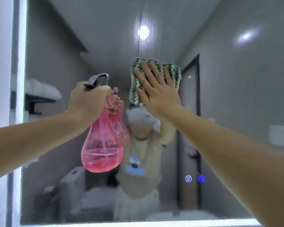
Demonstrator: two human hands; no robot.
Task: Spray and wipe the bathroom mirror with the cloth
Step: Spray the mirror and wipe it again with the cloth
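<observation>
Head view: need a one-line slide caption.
Right hand presses green-white cloth flat on bathroom mirror; left hand grips pink spray bottle.

pink bottle (102, 145), green-white striped cloth (138, 82)

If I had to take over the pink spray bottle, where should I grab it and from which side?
Grip the narrow neck of the pink spray bottle just under the grey trigger head, where the left hand holds it. Come from the mirror-facing side's opposite, since the nozzle points at the mirror.
</observation>
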